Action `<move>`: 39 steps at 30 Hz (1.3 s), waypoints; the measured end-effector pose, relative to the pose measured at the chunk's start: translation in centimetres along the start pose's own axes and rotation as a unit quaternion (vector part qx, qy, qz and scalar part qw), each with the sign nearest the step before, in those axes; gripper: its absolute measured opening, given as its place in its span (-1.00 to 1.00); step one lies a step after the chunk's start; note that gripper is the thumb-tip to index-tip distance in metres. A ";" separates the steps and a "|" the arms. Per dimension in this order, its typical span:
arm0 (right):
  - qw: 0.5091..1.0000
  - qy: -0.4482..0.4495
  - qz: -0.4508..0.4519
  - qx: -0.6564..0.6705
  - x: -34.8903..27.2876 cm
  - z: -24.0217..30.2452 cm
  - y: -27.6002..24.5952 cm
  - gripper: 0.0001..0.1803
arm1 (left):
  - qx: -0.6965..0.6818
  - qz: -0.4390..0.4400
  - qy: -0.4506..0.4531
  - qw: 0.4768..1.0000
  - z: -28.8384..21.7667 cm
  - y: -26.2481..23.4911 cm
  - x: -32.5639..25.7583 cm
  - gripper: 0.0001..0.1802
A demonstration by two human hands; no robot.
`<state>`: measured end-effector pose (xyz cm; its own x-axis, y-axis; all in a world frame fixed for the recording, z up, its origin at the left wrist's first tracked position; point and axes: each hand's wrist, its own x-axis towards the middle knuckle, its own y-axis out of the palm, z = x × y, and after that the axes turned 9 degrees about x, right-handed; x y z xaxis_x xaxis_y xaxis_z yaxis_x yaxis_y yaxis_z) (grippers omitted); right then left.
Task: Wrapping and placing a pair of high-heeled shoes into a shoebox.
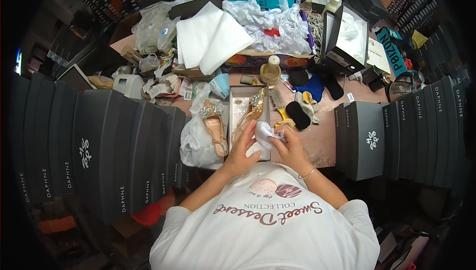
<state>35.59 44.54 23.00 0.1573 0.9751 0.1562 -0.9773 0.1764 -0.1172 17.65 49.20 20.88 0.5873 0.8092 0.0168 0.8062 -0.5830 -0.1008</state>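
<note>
Seemingly bunching white tissue (265, 135) over open box (230, 116) at near edge of tabletop (320, 143), pinching it in right fingers (288, 132), with left fingers (245, 135) spread near gold shoe (257, 101) inside; next, likely needing careful tucking.

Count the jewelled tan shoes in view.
2. One jewelled tan shoe lies on crumpled white plastic, left of the open pale rectangular shoebox; the other is inside it, partly covered by the left hand. More may hide in surrounding dark-grey boxes.

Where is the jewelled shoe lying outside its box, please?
In the head view, the jewelled shoe lies just left of the open box, near the left hand, on crumpled white plastic.
</note>
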 end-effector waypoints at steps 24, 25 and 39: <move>0.954 -0.242 0.058 -0.166 1.0 1.5 0.8 -0.69 | -0.249 0.028 -0.176 0.952 -1.7 1.5 0.1 -0.18; 0.951 -0.245 0.050 -0.179 1.0 1.3 0.9 -0.70 | -0.251 0.028 -0.177 0.951 -1.8 1.4 0.1 -0.20; 0.916 -0.216 0.097 -0.323 1.0 1.1 1.1 -0.77 | -0.361 0.059 -0.274 0.890 0.7 1.7 -0.6 -0.49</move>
<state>34.47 45.60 24.15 -0.2176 0.8771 0.4282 -0.6711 0.1841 -0.7182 18.62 47.81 19.97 0.7076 0.5380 -0.4581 0.6929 -0.4013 0.5990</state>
